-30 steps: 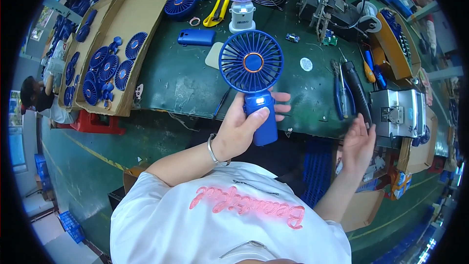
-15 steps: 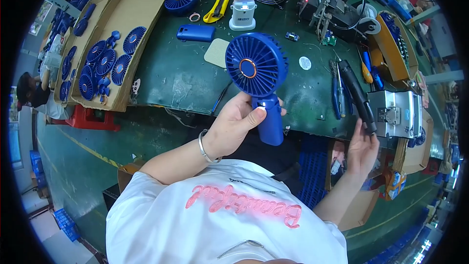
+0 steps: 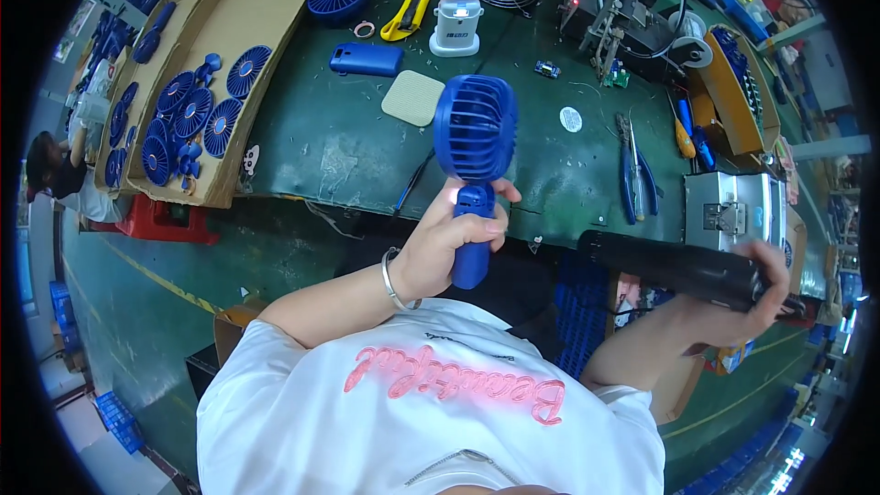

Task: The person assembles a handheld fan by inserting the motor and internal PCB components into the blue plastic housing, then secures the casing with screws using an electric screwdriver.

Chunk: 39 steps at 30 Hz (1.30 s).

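My left hand (image 3: 429,247) is wrapped round the handle of a dark blue handheld fan (image 3: 478,128). The fan stands upright over the table's near edge, its round grille turned partly sideways. Off to the right, my right hand (image 3: 756,316) grips a black electric screwdriver (image 3: 660,264) near one end. The tool lies almost level in the air, beyond the table edge and apart from the fan. Its narrow tip sticks out past my fingers on the right. Blue-handled pliers (image 3: 627,185) lie on the table beyond it.
A cardboard tray (image 3: 240,151) holding several blue fan parts stands at the left. At the back are a lilac-headed fan (image 3: 456,32) on a white base and a yellow cutter (image 3: 403,18). A soldering machine (image 3: 610,37) and a silver metal box (image 3: 724,211) stand at the right.
My right hand has picked up the black electric screwdriver from the table and swung it level toward me. The blue fan has turned sideways in my left hand and shifted slightly left.
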{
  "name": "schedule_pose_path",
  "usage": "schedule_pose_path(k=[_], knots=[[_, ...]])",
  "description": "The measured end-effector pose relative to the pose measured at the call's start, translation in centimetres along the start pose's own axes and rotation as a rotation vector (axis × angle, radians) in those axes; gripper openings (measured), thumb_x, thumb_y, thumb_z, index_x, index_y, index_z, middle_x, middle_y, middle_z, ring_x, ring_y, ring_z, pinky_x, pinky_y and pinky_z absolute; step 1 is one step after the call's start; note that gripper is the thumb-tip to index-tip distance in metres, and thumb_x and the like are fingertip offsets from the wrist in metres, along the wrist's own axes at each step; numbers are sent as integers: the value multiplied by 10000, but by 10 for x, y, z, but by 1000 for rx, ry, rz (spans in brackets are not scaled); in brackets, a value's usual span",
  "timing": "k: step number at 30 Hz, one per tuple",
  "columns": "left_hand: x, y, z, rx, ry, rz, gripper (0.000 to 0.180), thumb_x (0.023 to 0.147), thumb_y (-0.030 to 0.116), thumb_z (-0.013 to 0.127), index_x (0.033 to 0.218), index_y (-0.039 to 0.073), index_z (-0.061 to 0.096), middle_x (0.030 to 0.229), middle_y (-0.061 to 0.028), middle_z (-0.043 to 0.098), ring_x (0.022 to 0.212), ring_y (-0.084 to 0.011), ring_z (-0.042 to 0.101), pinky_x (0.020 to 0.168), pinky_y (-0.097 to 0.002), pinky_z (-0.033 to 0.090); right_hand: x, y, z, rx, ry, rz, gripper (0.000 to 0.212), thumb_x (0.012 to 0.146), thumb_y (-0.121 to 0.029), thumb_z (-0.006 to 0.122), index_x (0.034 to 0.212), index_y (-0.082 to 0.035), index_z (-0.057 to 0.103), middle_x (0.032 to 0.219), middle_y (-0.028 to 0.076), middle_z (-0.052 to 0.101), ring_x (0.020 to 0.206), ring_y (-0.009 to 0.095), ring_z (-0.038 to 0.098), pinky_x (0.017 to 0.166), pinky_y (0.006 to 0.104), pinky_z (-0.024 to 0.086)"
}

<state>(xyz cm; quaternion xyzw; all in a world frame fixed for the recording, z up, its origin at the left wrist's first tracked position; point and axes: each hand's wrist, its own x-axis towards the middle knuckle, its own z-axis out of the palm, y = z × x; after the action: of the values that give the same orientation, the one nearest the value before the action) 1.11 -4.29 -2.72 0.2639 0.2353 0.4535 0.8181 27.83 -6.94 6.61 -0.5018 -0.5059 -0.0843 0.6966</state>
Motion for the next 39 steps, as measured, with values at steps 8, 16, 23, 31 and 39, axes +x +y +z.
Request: schedule_pose_path(k=[8,16,23,31,39], knots=[[5,-5,-8,-41,4,-157,322,844,57,586,1147,-12,502,905,-130,644,808,-245,673,804,-351,540,-28,18,65,1142,-1007,721,1009,762,-844,400,1154,81,493,554,101,554,469,222,535,528,337,443],[14,-14,-1,88,14,-150,281,878,81,609,1127,-15,520,991,-178,656,945,-270,669,888,-385,528,-46,-19,68,1018,-298,316,880,723,-826,514,1022,1,500,645,109,550,517,214,521,499,344,423],[13,-9,-3,96,41,-177,302,877,122,639,1116,-29,535,1017,-162,646,928,-242,671,870,-347,533,-57,-38,70,1045,-422,253,648,876,-632,450,1140,-45,534,634,55,500,521,192,486,552,343,390],[13,-10,0,132,77,-175,294,854,125,668,1082,-33,570,952,-105,618,884,-202,665,839,-317,535,-65,-35,74,1037,-444,255,660,861,-684,472,1020,-45,508,649,75,527,535,212,521,543,342,416],[13,-10,-6,145,93,-172,300,839,94,659,1096,-30,564,929,-72,608,860,-168,644,852,-303,526,-66,-32,82,1071,-512,248,643,857,-685,495,898,-46,439,644,91,538,519,212,517,525,346,431]])
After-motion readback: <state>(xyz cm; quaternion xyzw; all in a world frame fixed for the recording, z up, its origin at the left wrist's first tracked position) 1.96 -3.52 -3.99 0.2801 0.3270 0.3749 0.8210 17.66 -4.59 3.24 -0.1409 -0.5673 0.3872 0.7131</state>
